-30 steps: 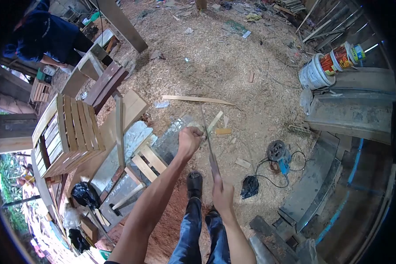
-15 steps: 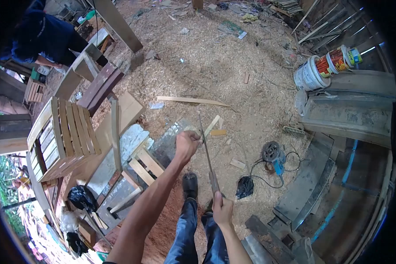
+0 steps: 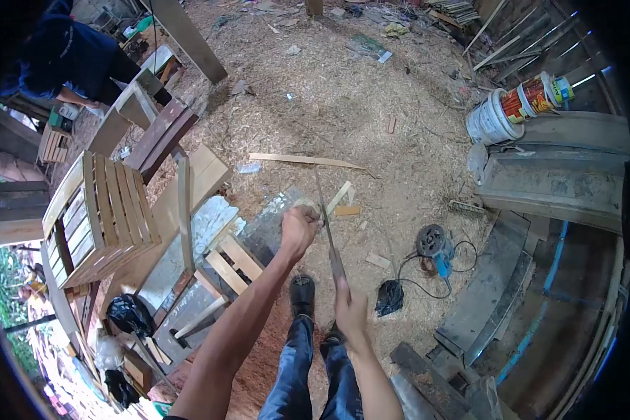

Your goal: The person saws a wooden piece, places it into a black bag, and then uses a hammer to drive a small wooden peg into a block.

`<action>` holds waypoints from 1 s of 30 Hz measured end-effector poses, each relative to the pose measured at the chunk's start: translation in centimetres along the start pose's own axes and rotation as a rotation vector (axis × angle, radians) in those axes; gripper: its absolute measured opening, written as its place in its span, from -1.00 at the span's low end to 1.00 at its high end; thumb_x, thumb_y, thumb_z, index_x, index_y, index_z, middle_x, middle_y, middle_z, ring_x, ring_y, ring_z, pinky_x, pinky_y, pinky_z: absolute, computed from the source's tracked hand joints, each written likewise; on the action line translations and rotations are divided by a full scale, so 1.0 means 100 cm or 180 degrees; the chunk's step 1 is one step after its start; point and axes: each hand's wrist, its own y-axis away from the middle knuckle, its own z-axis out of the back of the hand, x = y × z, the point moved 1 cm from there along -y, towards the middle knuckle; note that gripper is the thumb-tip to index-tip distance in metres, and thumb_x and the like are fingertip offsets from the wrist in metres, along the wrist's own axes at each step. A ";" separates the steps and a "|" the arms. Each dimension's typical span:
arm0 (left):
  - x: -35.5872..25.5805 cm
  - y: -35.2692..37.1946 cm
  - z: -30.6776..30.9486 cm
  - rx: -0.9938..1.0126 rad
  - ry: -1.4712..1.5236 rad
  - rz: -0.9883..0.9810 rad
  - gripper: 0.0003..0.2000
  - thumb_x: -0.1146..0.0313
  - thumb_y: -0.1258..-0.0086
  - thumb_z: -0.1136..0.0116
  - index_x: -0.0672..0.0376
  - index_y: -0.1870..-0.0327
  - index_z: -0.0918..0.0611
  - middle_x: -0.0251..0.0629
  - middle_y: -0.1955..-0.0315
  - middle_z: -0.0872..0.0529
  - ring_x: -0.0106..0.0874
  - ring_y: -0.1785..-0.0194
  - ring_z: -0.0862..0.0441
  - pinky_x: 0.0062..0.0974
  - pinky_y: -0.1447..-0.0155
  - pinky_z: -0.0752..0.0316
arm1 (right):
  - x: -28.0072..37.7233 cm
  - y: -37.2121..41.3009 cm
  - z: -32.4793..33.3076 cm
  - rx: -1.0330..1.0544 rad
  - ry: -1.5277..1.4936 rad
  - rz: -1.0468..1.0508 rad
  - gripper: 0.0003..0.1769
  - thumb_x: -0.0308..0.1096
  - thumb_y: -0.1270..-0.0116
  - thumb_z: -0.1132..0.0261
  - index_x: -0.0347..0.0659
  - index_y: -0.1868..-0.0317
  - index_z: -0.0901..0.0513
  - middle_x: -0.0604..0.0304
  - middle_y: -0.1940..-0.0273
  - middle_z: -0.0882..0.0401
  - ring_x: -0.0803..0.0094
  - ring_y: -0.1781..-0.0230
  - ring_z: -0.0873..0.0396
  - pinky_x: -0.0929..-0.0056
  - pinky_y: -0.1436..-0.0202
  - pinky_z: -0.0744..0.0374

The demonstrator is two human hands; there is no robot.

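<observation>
Where wood shavings cover ground point(image 3: 357, 112), right hand point(image 3: 350, 308) grips long narrow blade point(image 3: 334, 260); left hand point(image 3: 301, 229) closed beside it, whatever fingers pinch too small to tell. Slatted wooden piece point(image 3: 108, 210), hammer point(image 3: 201, 318) and planks point(image 3: 206, 171) crowd left side; other person point(image 3: 70, 59) bends beyond. Corded power tool point(image 3: 434, 241) and black bag point(image 3: 390, 297) right of shoes point(image 3: 302, 290). Widest stretch of ground ahead, past thin strip point(image 3: 304, 160); stacked buckets point(image 3: 493, 119) at right edge.

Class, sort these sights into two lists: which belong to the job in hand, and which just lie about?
Job in hand, apparently:
long narrow blade, in the right hand
left hand, closed near it, contents unclear

Lying about:
blue corded power tool
hammer
black bag
</observation>
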 end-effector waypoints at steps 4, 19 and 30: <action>0.004 0.001 -0.001 -0.0004 -0.0083 -0.0013 -0.87 0.55 -0.05 -0.31 0.33 0.35 -0.71 -0.03 0.47 -0.73 -0.31 0.38 -0.71 -0.42 0.23 -0.57 | 0.021 -0.036 -0.009 0.0080 0.0091 0.0050 -0.38 -0.09 -0.48 -0.04 -0.44 0.62 -0.50 -0.11 0.76 -0.31 0.13 0.76 -0.42 0.15 0.56 -0.35; 0.003 0.006 -0.002 -0.0009 0.0083 -0.0100 -0.84 0.52 -0.05 -0.35 0.30 0.33 -0.70 -0.01 0.42 -0.71 -0.21 0.33 -0.70 -0.35 0.18 -0.56 | -0.032 -0.003 -0.011 -0.0004 -0.0324 0.0086 -0.38 -0.04 -0.48 -0.05 -0.39 0.63 -0.49 0.02 0.77 -0.29 0.32 0.74 -0.35 0.22 0.57 -0.31; -0.004 0.041 0.011 0.0038 0.1123 0.0467 -0.73 0.40 -0.20 -0.30 0.25 0.08 -0.69 -0.14 0.29 -0.74 -0.36 0.25 -0.69 -0.43 0.14 -0.54 | 0.042 -0.016 0.027 0.0043 0.0151 0.0105 -0.53 -0.05 -0.25 -0.38 -0.34 0.54 -0.61 0.15 0.71 -0.50 0.42 0.68 -0.45 0.36 0.53 -0.41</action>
